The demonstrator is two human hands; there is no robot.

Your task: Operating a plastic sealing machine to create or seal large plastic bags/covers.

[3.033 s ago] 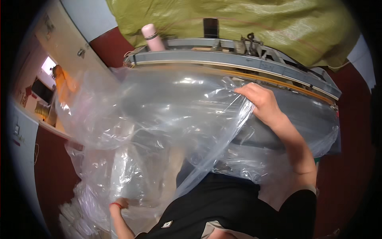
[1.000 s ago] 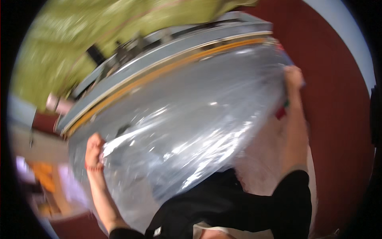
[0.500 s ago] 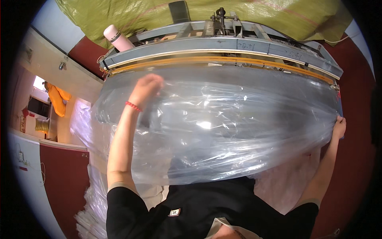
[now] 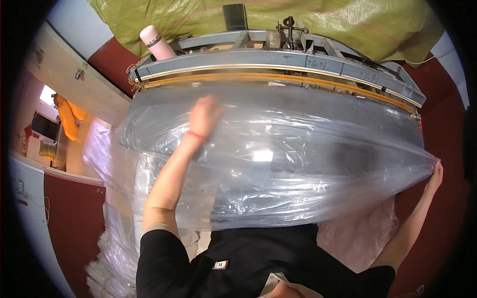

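A wide sheet of clear plastic film lies wrinkled over a dark grey surface in front of me. My right hand pinches a gathered edge of the film at the far right, and folds run from it toward the middle. Over the left part of the film, near its far edge, is my left hand, wearing a red bead bracelet. Motion smears its fingers, so I cannot tell whether they touch or grip the film.
A grey metal frame machine with an orange strip spans the back. On its left stands a pink bottle. Green woven sheeting hangs behind. More plastic film is heaped at lower left, beside an open door.
My left hand has moved right across the film. My right hand has drawn the film's edge outward and slightly nearer, pulling its folds into a tighter point. The view has shifted a little.
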